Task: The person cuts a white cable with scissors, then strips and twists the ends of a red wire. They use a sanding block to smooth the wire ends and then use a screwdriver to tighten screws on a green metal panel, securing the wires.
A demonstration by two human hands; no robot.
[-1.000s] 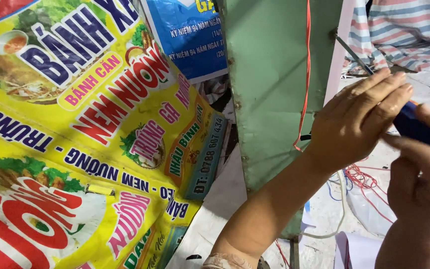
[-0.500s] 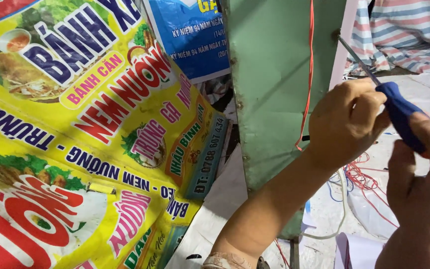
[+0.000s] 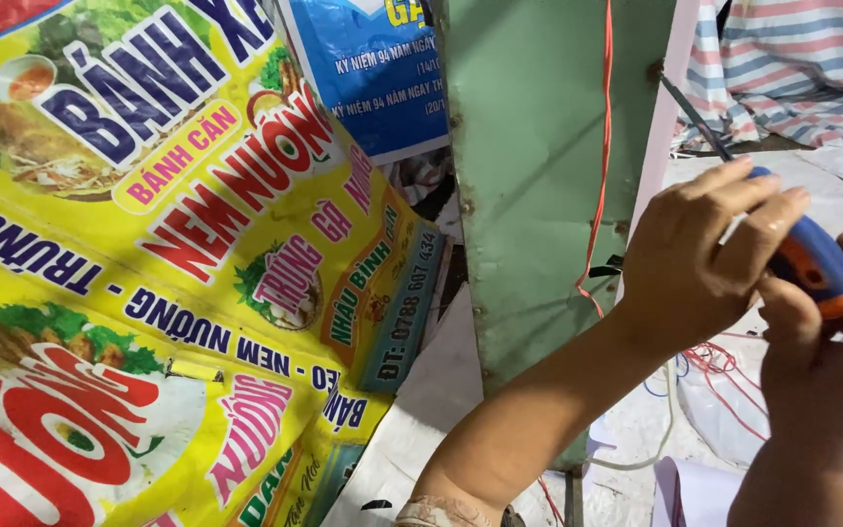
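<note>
- Right hand (image 3: 822, 342) grips screwdriver (image 3: 812, 259) handle; left hand (image 3: 700, 259) closed around its front.
- Shaft runs up-left, tip at pink post (image 3: 658, 146).
- Green panel (image 3: 529, 176), red wire (image 3: 602, 146) left of post.

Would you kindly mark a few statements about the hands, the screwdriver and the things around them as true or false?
1. Both hands are on a screwdriver with a blue and orange handle. True: the left hand wraps around it near the shaft and the right hand holds the handle's end.
2. The screwdriver's shaft points down at the floor. False: it slants up and to the left, toward the pale post.
3. A red wire runs down the green panel. True.
4. The big banner on the left is mostly green. False: it is mostly yellow, with food pictures.
5. Striped cloth lies at the upper right. True.
</note>
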